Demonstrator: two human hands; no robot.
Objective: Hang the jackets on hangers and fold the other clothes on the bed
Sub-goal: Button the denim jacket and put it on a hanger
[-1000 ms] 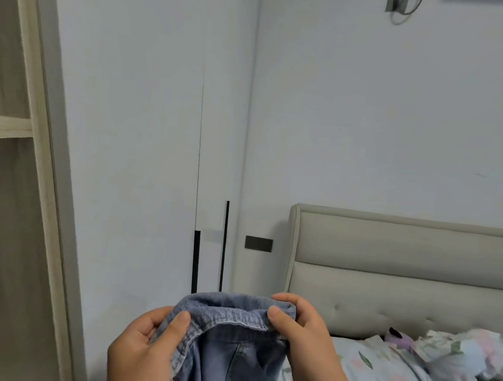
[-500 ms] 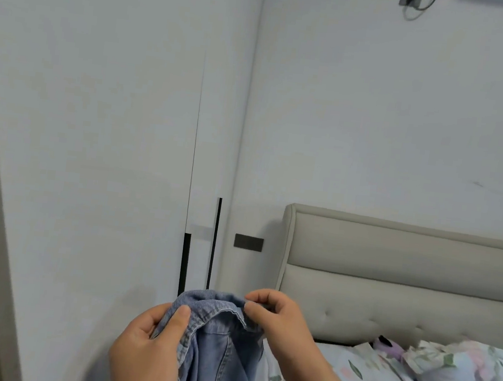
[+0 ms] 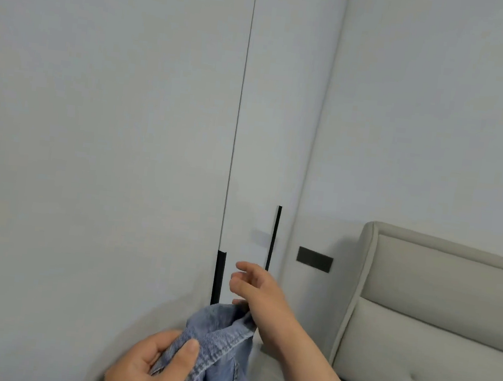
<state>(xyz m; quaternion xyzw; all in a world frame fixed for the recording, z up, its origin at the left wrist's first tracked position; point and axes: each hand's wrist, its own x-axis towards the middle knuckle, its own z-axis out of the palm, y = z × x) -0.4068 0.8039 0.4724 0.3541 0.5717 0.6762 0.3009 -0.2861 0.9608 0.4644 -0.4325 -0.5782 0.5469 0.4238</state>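
The blue denim jacket hangs at six o'clock, my left hand pinching its collar between thumb and fingers. At its one o'clock my right hand has its fingers loosely spread, before the white wardrobe door. The beige padded headboard is at four o'clock.

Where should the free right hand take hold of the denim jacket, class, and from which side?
Probably grip the denim jacket by its collar at the right end, coming from the right with the right hand. The collar is a stitched band held uppermost; the left hand pinches its left end, the rest hangs limp.
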